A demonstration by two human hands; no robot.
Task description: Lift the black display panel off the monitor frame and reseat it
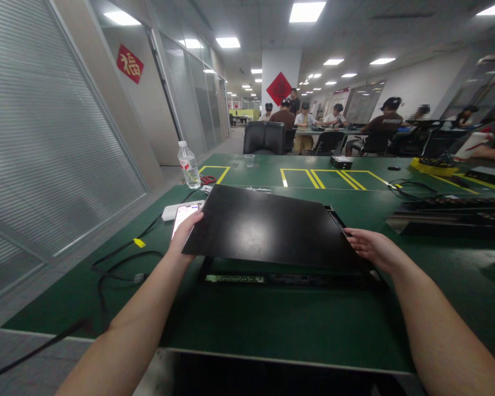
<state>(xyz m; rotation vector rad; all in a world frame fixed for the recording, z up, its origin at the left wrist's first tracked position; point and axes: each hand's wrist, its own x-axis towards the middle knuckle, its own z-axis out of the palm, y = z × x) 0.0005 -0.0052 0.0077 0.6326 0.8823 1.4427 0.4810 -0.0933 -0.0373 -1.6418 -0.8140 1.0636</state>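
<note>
A flat, glossy black panel [256, 228] is tilted over a black rectangular frame [313, 280] on the green table, its left side raised. My left hand [186, 234] is closed on the panel's left edge, thumb on top. At the right edge, my right hand [369, 250] has its fingers bent against the side of the panel, close to the frame's right rail. Under the panel's near edge a green circuit strip [235, 279] shows inside the frame. The panel hides most of the frame's inside. Just behind my left hand lies a lit phone [184, 214].
A water bottle [188, 165], red-handled scissors [207, 179] and black cables [119, 264] are on the left. Long black metal parts [449, 220] lie at right. A plastic cup [249, 160] stands farther back. People sit at tables beyond.
</note>
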